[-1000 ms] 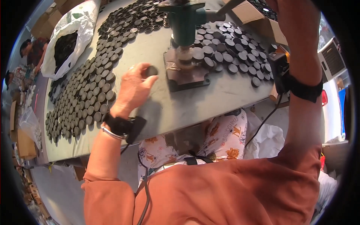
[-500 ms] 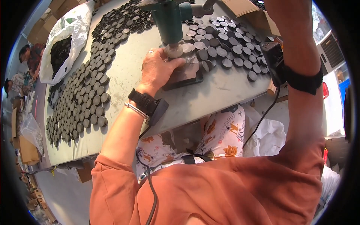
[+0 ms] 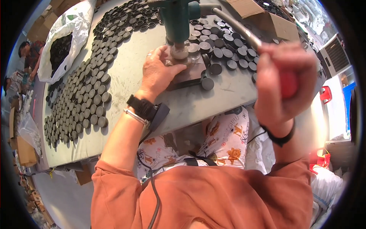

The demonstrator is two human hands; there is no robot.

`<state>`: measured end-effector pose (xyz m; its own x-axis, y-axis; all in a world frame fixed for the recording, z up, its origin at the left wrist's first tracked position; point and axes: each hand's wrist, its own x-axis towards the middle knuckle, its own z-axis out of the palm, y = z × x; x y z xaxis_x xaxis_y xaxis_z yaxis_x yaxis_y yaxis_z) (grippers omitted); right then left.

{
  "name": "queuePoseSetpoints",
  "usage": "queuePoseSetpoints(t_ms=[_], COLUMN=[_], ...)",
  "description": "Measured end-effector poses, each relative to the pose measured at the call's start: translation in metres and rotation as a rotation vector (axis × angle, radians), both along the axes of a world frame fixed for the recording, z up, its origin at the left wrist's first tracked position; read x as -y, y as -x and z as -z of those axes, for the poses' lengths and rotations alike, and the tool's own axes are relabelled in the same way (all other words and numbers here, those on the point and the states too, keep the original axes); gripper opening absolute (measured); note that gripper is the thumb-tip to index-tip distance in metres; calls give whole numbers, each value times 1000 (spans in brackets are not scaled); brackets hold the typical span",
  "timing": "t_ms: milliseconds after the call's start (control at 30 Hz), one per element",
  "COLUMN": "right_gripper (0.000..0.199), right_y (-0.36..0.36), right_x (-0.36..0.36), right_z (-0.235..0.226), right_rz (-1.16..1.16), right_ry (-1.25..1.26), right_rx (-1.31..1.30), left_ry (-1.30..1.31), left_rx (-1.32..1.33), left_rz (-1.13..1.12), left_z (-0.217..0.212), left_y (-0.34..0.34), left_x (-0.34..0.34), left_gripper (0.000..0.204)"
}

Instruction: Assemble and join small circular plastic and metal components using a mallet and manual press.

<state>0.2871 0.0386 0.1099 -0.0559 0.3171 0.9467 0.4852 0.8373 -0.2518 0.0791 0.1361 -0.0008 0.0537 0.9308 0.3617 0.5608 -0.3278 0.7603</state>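
Note:
A green hand press (image 3: 176,23) stands at the far middle of the table, with a pale rounded pressing head (image 3: 179,52) under its column. My left hand (image 3: 157,74) rests at its base plate (image 3: 190,74), thumb and fingers spread around the pressing head and some clear plastic; whatever lies beneath is hidden. My right hand (image 3: 284,82), blurred, is wrapped round the red knob (image 3: 288,84) of the press's metal lever (image 3: 238,26). Beside the base plate's right edge are loose black round caps (image 3: 207,84), one at its front corner.
Rows of dark round caps (image 3: 85,95) cover the table's left side, and more caps (image 3: 228,47) lie right of the press. A white sack (image 3: 76,30) of black parts stands far left. Cardboard boxes (image 3: 280,24) sit at far right. Another person (image 3: 30,53) is at the left edge.
My right hand has come down and nearer on the lever, which has swung into view. My left hand stays at the press. A cap now shows at the base plate's front right corner.

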Motion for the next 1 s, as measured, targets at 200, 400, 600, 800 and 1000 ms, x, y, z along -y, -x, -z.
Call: queuePoseSetpoints(t_ms=[200, 400, 600, 800, 1000], right_gripper=[37, 38, 30, 8, 15], right_y=[2, -5, -16, 15, 12], right_x=[14, 14, 13, -49, -75], right_z=[69, 61, 15, -102, -131], right_rz=[-48, 1, 61, 47, 10], right_ry=[21, 0, 74, 241, 332], right_rx=[-106, 24, 159, -123, -22], left_ry=[-12, -33, -222, -248, -277], left_rx=[-67, -153, -304, -617, -858], left_rz=[-48, -62, 98, 233, 113], left_z=[-5, -8, -11, -14, -9], left_y=[43, 66, 36, 4, -29], left_x=[16, 41, 57, 52, 49], left_gripper=[56, 43, 41, 68, 81])
